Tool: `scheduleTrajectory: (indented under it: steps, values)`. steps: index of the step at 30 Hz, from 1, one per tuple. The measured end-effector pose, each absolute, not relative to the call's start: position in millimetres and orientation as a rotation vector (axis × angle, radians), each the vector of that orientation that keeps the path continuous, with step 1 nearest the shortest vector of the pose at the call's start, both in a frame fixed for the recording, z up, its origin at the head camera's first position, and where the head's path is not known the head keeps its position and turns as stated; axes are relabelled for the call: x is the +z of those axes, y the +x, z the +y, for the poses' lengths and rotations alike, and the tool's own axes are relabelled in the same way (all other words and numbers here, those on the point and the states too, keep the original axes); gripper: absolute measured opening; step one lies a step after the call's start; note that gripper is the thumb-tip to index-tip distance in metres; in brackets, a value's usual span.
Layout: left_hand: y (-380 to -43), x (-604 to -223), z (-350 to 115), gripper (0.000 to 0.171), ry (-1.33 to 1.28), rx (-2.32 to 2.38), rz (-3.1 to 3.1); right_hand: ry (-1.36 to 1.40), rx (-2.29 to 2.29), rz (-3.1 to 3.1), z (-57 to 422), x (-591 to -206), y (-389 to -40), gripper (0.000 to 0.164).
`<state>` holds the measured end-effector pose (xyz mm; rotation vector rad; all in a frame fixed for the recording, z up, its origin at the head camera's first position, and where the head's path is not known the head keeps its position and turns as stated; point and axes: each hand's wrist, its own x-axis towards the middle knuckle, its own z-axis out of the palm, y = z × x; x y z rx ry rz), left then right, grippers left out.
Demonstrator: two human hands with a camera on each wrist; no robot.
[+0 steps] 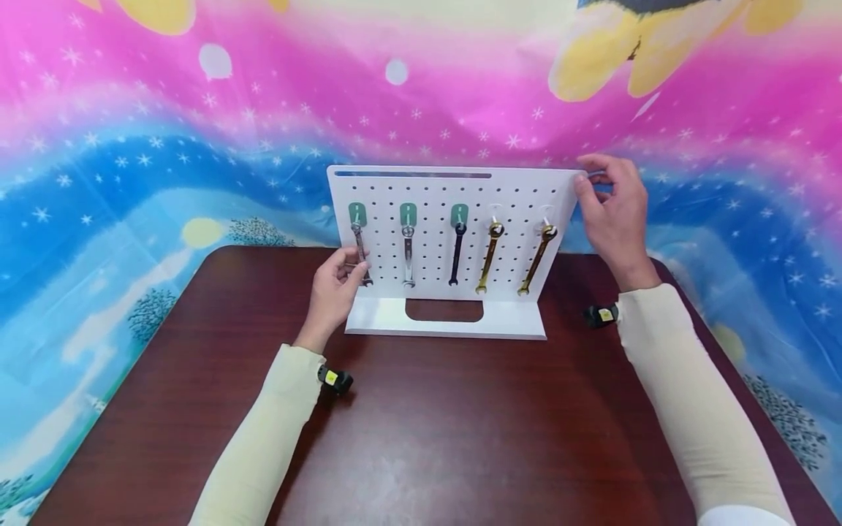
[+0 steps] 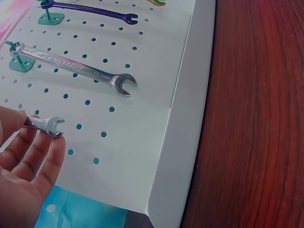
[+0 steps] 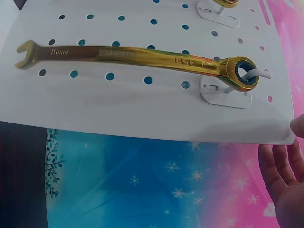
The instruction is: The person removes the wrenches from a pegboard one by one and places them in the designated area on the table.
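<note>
A white pegboard (image 1: 539,177) stands upright on its base at the back of the table, with several combination wrenches hanging from hooks. My left hand (image 1: 338,288) pinches the lower part of the leftmost silver wrench (image 2: 49,125) between thumb and fingers; its upper end is at a green hook (image 1: 357,212). My right hand (image 1: 615,212) grips the board's top right corner, thumb on the front and fingers behind the edge. To the right of the held wrench hang another silver wrench (image 2: 71,64), a dark purple one (image 1: 458,252) and two gold ones, including the outermost gold wrench (image 3: 137,57).
The dark red-brown table (image 1: 421,424) stretches in front of the board. A cutout opens in the board's white base (image 1: 378,314). Behind hangs a colourful pink and blue cloth (image 1: 263,139). Small black cameras sit at both wrists.
</note>
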<state>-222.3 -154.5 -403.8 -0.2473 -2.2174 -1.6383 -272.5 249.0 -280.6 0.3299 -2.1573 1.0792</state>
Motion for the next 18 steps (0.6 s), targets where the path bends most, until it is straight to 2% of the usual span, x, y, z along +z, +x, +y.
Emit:
scheduleTrajectory:
  steps: [7, 18]
  values:
    - [-219.2, -394.3, -153.4, 0.045, -0.239, -1.729, -2.231, 0.304, 1.084, -2.16, 249.1, -281.6, -275.1, 0.027]
    - [-213.9, -396.7, -157.5, 0.046, -0.3, -2.06, -2.017, 0.302, 1.062, -2.174, 252.1, -282.6, -274.3, 0.026]
